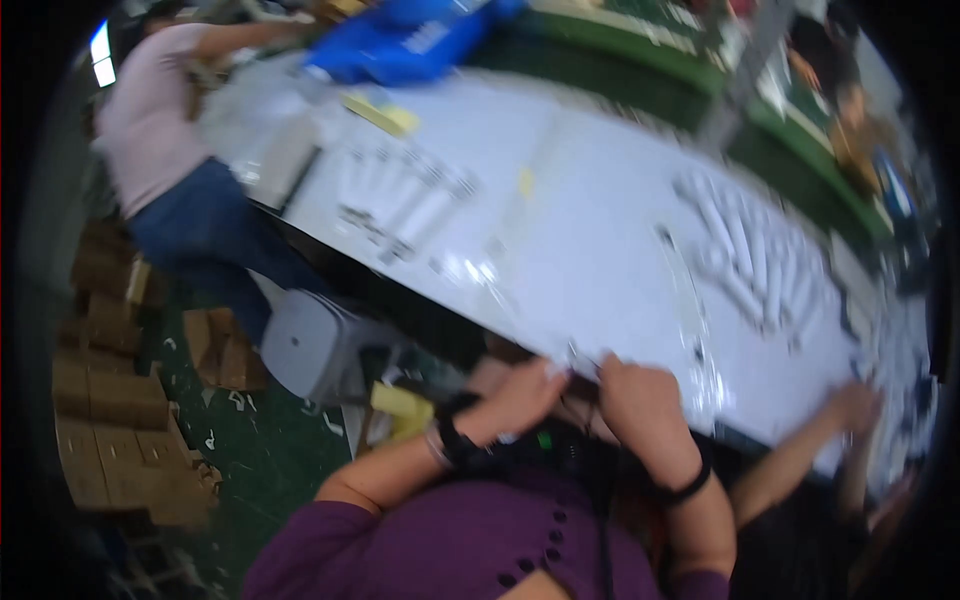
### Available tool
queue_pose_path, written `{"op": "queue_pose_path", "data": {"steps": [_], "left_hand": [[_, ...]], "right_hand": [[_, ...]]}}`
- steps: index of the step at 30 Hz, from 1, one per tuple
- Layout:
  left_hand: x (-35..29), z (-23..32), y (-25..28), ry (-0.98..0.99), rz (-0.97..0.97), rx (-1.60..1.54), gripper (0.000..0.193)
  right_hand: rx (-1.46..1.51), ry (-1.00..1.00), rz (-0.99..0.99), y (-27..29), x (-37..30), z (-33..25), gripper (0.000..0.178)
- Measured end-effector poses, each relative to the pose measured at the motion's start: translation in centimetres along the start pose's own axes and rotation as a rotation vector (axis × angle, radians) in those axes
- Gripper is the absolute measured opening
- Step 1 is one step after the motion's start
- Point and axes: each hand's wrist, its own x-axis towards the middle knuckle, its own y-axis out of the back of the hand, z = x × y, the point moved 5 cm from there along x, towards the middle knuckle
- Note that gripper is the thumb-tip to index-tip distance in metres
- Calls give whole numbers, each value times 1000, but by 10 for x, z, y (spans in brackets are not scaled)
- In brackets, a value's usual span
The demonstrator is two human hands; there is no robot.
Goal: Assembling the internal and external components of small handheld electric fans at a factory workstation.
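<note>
At the near edge of the white table, my left hand and my right hand are held close together. The fingers of both are closed in a pinch. Between the fingertips is a small, thin, shiny thing, too blurred to name. Beyond my left hand lies a row of white tubes, with small dark pieces at their near ends. A larger group of white tubes lies ahead and to the right of my right hand.
A person in a pink top leans over the table's far left, near a blue plastic bag. At right, another person's forearm reaches onto the table. A white stool and cardboard boxes stand on the green floor. Behind runs a green conveyor.
</note>
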Motion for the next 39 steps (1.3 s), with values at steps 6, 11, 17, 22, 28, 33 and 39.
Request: {"op": "queue_pose_path", "data": {"steps": [6, 11, 17, 22, 28, 33, 39], "left_hand": [[-21, 8, -13, 119, -260, -363, 38], [-32, 20, -16, 213, -467, -785, 43], [-24, 33, -18, 263, -650, -1026, 44], [-25, 54, 1, 177, -653, -1345, 52], [-44, 70, 22, -38, -744, -1540, 58], [-39, 67, 21, -135, -653, -1439, 63], [-15, 38, 29, -301, -291, -678, 48]], "right_hand": [[621, -205, 325, 2, -32, 25, 16], [1243, 5, 302, -33, -20, 10, 14], [1550, -177, 342, -35, -13, 10, 10], [1715, -298, 412, -39, -4, 26, 16], [1767, -414, 395, -61, 3, 26, 25], [1665, -401, 530, -71, 4, 23, 31], [1610, -461, 451, -75, 12, 17, 32]]}}
